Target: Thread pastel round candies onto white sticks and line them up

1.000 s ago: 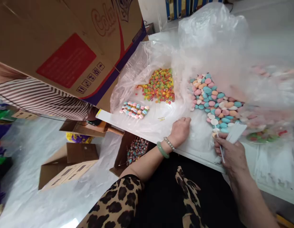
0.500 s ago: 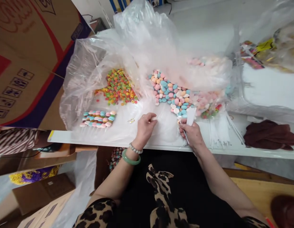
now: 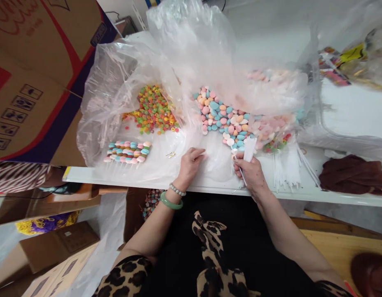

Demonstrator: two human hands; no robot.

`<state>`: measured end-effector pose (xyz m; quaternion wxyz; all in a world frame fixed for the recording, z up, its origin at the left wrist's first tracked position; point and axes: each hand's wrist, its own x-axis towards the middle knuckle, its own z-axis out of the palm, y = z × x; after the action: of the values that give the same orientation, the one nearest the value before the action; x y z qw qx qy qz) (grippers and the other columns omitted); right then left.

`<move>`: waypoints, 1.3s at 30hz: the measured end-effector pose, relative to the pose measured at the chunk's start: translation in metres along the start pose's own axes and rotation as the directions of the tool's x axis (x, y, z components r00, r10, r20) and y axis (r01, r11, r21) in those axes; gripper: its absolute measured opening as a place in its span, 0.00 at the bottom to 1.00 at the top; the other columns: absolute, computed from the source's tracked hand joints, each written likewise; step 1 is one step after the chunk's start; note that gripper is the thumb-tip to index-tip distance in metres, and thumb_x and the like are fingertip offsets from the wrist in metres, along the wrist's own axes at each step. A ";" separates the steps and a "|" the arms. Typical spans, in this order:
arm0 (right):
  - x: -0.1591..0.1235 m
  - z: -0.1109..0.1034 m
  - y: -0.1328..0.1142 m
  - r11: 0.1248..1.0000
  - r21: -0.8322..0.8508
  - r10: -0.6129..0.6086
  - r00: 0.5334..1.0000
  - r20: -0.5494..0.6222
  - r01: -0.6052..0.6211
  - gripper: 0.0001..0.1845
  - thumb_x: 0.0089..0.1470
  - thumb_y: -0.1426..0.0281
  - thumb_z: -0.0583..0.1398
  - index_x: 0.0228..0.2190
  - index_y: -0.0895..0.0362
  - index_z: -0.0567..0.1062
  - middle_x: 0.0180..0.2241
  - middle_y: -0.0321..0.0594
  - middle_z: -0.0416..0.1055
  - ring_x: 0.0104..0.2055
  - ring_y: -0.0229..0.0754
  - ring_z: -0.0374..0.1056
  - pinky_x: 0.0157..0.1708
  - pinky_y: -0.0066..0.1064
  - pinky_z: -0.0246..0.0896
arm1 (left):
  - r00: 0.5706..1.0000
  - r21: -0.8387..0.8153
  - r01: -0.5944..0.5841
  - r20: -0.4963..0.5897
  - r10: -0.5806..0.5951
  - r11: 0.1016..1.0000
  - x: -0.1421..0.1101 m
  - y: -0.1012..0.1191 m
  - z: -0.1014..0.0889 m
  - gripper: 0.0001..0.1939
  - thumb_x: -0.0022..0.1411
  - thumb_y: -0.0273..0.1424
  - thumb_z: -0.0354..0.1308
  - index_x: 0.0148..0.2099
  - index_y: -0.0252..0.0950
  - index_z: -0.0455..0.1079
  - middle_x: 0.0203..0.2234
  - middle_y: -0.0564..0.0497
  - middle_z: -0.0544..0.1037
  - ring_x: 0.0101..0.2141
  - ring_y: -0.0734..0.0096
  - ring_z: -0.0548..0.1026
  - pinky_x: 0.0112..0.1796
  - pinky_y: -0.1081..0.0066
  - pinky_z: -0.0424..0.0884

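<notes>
My right hand (image 3: 251,171) is closed around a bundle of flat white sticks (image 3: 249,149) and one thin stick threaded with a few candies (image 3: 230,142) at its upper end. A pile of pastel oval candies (image 3: 220,113) in pink, blue, orange and white lies just beyond it on clear plastic. My left hand (image 3: 189,167) hovers over the bare plastic sheet (image 3: 215,152), fingers bent and slightly apart, with nothing visible between them. To its left are small yellow pieces (image 3: 171,155) and rows of finished candy skewers (image 3: 128,152). Farther back sits a heap of colourful ring-shaped gummies (image 3: 155,109).
A large cardboard box (image 3: 39,82) stands at the left. Loose white sticks (image 3: 288,169) and a dark brown cloth (image 3: 353,175) lie along the table's right front. Clear bags (image 3: 191,37) bulge at the back. A striped sleeve (image 3: 20,175) of another person shows at left.
The view has swung right, bringing the brown cloth into sight. My left hand's fingers have loosened from a more curled shape. My right hand keeps its hold on the sticks.
</notes>
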<state>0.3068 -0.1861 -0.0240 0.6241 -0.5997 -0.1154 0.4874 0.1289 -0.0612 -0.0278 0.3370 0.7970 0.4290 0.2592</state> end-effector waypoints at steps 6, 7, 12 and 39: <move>0.000 0.000 -0.001 1.000 -0.009 0.002 1.000 0.006 -0.002 0.10 0.42 0.69 0.63 0.29 0.56 0.69 0.14 0.29 0.64 0.12 0.30 0.54 0.10 0.21 0.43 | 0.972 0.460 -0.154 0.228 0.052 0.875 -0.005 0.002 -0.006 0.11 0.67 0.29 0.47 0.41 0.36 0.71 0.36 0.47 0.70 0.33 0.70 0.70 0.36 0.70 0.66; 0.000 0.000 0.000 1.000 -0.009 -0.001 1.000 0.005 0.001 0.10 0.42 0.69 0.63 0.29 0.56 0.69 0.14 0.29 0.64 0.12 0.30 0.54 0.10 0.21 0.44 | 0.975 0.510 -0.134 0.222 0.021 0.850 -0.005 0.001 -0.008 0.11 0.66 0.28 0.47 0.41 0.36 0.71 0.36 0.47 0.69 0.32 0.71 0.70 0.35 0.70 0.66; 0.000 0.000 0.000 1.000 -0.027 0.002 1.000 0.004 -0.001 0.10 0.42 0.69 0.64 0.29 0.56 0.69 0.14 0.29 0.64 0.12 0.30 0.54 0.10 0.21 0.44 | 0.996 0.418 -0.086 0.047 0.073 0.904 -0.004 -0.006 -0.012 0.11 0.66 0.31 0.50 0.48 0.36 0.70 0.37 0.46 0.73 0.35 0.68 0.73 0.38 0.70 0.68; -0.016 0.011 -0.009 0.983 -0.127 -0.139 0.990 -0.023 0.135 0.13 0.41 0.69 0.67 0.32 0.58 0.73 0.17 0.32 0.67 0.15 0.33 0.59 0.12 0.22 0.52 | 0.845 0.454 -0.496 0.447 0.293 0.740 0.005 0.011 -0.010 0.12 0.68 0.25 0.43 0.43 0.34 0.68 0.34 0.47 0.71 0.36 0.67 0.67 0.39 0.68 0.65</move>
<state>0.2955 -0.1893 -0.0064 0.6191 -0.6359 -0.1765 0.4257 0.1299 -0.0579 -0.0126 0.0980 0.9654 0.2371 0.0459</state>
